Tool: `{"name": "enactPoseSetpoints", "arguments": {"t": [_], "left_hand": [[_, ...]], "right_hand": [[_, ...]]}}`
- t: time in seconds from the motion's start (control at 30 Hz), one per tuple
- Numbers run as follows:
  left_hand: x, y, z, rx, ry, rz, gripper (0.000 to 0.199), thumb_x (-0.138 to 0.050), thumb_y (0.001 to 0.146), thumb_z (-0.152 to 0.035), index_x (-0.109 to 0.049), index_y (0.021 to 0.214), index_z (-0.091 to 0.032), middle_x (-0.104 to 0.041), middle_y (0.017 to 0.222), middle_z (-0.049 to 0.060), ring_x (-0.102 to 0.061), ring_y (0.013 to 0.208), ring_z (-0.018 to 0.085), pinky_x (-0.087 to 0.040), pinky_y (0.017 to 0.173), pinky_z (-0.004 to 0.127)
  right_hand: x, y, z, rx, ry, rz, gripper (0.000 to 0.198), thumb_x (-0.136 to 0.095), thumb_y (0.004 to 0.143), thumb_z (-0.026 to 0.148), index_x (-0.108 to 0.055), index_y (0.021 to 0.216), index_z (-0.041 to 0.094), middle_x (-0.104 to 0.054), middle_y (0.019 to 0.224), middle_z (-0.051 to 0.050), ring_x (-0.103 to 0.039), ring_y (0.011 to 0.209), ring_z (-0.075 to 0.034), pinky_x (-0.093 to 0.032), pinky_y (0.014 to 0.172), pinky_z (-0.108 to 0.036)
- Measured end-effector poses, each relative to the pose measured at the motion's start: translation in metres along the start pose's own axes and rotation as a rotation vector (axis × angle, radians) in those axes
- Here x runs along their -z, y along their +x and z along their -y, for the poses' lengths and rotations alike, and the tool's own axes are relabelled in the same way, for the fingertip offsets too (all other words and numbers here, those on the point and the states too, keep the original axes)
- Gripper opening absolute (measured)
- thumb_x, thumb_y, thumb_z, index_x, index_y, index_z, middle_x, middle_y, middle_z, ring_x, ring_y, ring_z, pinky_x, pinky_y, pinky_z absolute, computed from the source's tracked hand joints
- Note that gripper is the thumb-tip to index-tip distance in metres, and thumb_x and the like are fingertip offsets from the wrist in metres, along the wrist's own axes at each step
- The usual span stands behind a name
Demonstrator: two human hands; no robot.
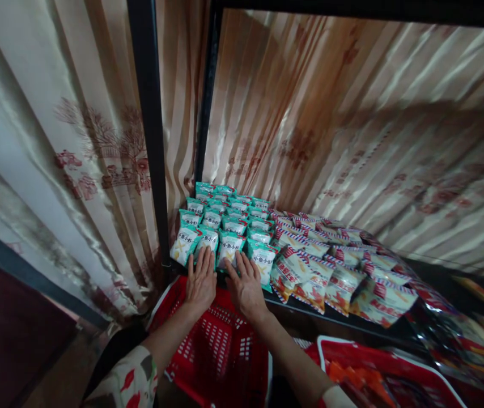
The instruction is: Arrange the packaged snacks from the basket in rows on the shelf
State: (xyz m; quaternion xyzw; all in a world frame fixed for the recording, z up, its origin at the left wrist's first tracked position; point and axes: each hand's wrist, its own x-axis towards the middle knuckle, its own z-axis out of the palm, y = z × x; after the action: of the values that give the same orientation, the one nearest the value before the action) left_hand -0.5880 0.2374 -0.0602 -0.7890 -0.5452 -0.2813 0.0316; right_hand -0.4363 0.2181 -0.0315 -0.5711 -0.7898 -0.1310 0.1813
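Rows of teal and white snack bags stand packed together at the left end of a black shelf. My left hand is open, its fingers stretched out against the lower front of the bags at the left. Beside it my right hand is also open, with fingers spread over the lower part of the front bags further right. Neither hand is wrapped round a bag. Under my hands is a red plastic basket with slotted walls; no goods show inside it.
White snack bags with red and blue striped edges fill the shelf to the right. A second red basket holds orange packets. Black posts and patterned curtains border the shelf.
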Motion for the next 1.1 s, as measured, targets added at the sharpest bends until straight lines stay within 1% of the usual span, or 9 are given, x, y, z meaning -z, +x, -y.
{"name": "enactPoseSetpoints", "arguments": {"t": [0.1, 0.2, 0.3, 0.4, 0.5, 0.6, 0.87, 0.97, 1.1], "left_hand": [[0.001, -0.001, 0.000, 0.009, 0.006, -0.016, 0.055, -0.036, 0.091, -0.021, -0.025, 0.144, -0.014, -0.020, 0.152, 0.008, -0.005, 0.142, 0.024, -0.005, 0.115, 0.050], [0.005, -0.007, -0.003, -0.024, 0.018, -0.028, 0.055, -0.037, 0.091, -0.019, -0.024, 0.144, -0.016, -0.019, 0.153, 0.010, -0.007, 0.142, 0.025, -0.007, 0.114, 0.052], [0.008, -0.015, -0.013, -0.111, 0.005, -0.018, 0.056, -0.040, 0.090, -0.017, -0.026, 0.144, -0.022, -0.017, 0.153, 0.009, -0.008, 0.141, 0.027, -0.012, 0.113, 0.053], [0.004, -0.020, -0.029, -0.214, -0.028, -0.005, 0.056, -0.043, 0.089, -0.019, -0.028, 0.143, -0.025, -0.018, 0.153, 0.007, -0.009, 0.141, 0.029, -0.018, 0.112, 0.053], [-0.005, -0.020, -0.039, -0.298, -0.042, -0.005, 0.056, -0.043, 0.088, -0.016, -0.031, 0.142, -0.021, -0.022, 0.152, 0.009, -0.011, 0.141, 0.028, -0.024, 0.111, 0.051], [-0.014, -0.018, -0.044, -0.333, -0.046, -0.016, 0.053, -0.042, 0.087, -0.013, -0.035, 0.139, -0.013, -0.025, 0.151, 0.013, -0.011, 0.141, 0.028, -0.027, 0.110, 0.049], [-0.025, -0.022, -0.061, -0.258, -0.018, -0.091, 0.050, -0.039, 0.090, -0.015, -0.033, 0.139, -0.009, -0.022, 0.150, 0.019, -0.009, 0.141, 0.032, -0.030, 0.107, 0.051], [-0.028, -0.023, -0.067, -0.236, 0.023, -0.104, 0.050, -0.038, 0.089, -0.015, -0.034, 0.138, -0.006, -0.029, 0.147, 0.020, -0.012, 0.141, 0.030, -0.033, 0.105, 0.049], [-0.025, -0.024, -0.087, -0.180, 0.071, -0.158, 0.051, -0.040, 0.088, -0.016, -0.036, 0.138, -0.009, -0.027, 0.148, 0.019, -0.011, 0.140, 0.033, -0.029, 0.107, 0.053]], "right_hand": [[0.003, -0.001, -0.001, 0.015, 0.032, -0.013, 0.045, -0.045, 0.087, 0.021, -0.047, 0.132, 0.023, -0.032, 0.148, -0.013, -0.024, 0.137, -0.031, -0.028, 0.105, -0.051], [0.009, -0.011, -0.005, 0.005, 0.077, -0.083, 0.048, -0.044, 0.087, 0.018, -0.043, 0.135, 0.023, -0.019, 0.153, -0.012, -0.017, 0.139, -0.032, -0.030, 0.104, -0.053], [0.012, -0.025, -0.015, -0.081, 0.095, -0.207, 0.053, -0.046, 0.087, 0.018, -0.036, 0.139, 0.024, -0.003, 0.156, -0.011, -0.011, 0.140, -0.035, -0.030, 0.103, -0.058], [0.012, -0.034, -0.027, -0.099, 0.115, -0.270, 0.056, -0.047, 0.087, 0.016, -0.033, 0.140, 0.024, 0.002, 0.156, -0.011, -0.009, 0.140, -0.036, -0.033, 0.102, -0.059], [0.011, -0.034, -0.036, -0.037, 0.161, -0.250, 0.051, -0.046, 0.087, 0.014, -0.037, 0.137, 0.020, 0.000, 0.155, -0.012, -0.008, 0.141, -0.035, -0.034, 0.103, -0.057], [0.012, -0.033, -0.042, -0.010, 0.212, -0.208, 0.046, -0.045, 0.087, 0.014, -0.042, 0.134, 0.016, -0.005, 0.155, -0.013, -0.006, 0.141, -0.033, -0.035, 0.104, -0.056], [0.023, -0.040, -0.054, 0.015, 0.298, -0.121, 0.046, -0.042, 0.086, 0.011, -0.045, 0.131, 0.011, -0.021, 0.151, -0.017, -0.006, 0.142, -0.030, -0.034, 0.107, -0.054], [0.026, -0.037, -0.055, 0.031, 0.325, -0.121, 0.046, -0.043, 0.085, 0.009, -0.046, 0.130, 0.010, -0.025, 0.150, -0.018, -0.007, 0.141, -0.030, -0.033, 0.107, -0.054], [0.035, -0.046, -0.062, 0.035, 0.368, -0.162, 0.046, -0.042, 0.085, 0.009, -0.046, 0.130, 0.014, -0.023, 0.151, -0.014, -0.009, 0.141, -0.029, -0.034, 0.107, -0.053]]}}
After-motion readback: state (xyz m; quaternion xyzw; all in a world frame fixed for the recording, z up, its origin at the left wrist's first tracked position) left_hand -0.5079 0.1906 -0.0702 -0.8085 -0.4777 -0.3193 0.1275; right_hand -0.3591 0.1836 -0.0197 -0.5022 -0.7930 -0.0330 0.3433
